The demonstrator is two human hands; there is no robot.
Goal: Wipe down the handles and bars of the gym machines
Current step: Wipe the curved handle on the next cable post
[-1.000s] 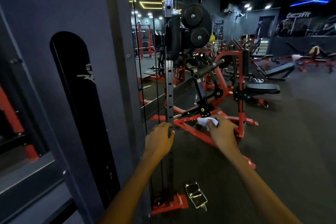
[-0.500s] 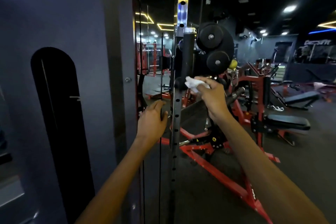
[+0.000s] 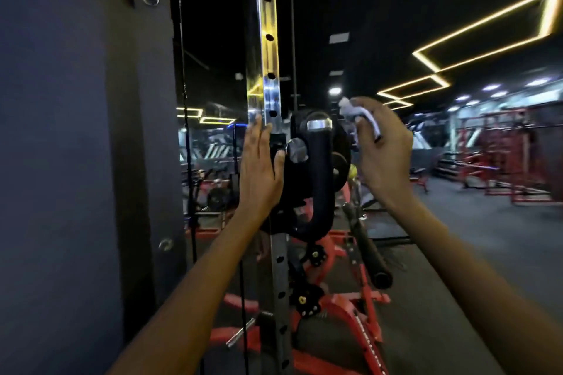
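Note:
A chrome upright bar [image 3: 268,49] with a row of holes runs up the middle of the cable machine. A black curved handle [image 3: 318,173] with a chrome end cap sits on its carriage. My left hand [image 3: 260,167] lies flat with straight fingers against the upright, thumb by the carriage knob [image 3: 297,151]. My right hand [image 3: 384,149] grips a crumpled white cloth [image 3: 358,116] just right of the handle's top, apart from it.
A dark grey panel [image 3: 76,161] with bolts fills the left. Black cables [image 3: 185,131] hang beside it. A red machine frame [image 3: 350,307] with a black padded bar [image 3: 365,246] stands below right. Red racks [image 3: 499,158] line the far right, with dark floor between.
The view has tilted upward and closer to the carriage. My left hand slid up the upright and flattened. My right hand rose with the cloth to the top of the handle.

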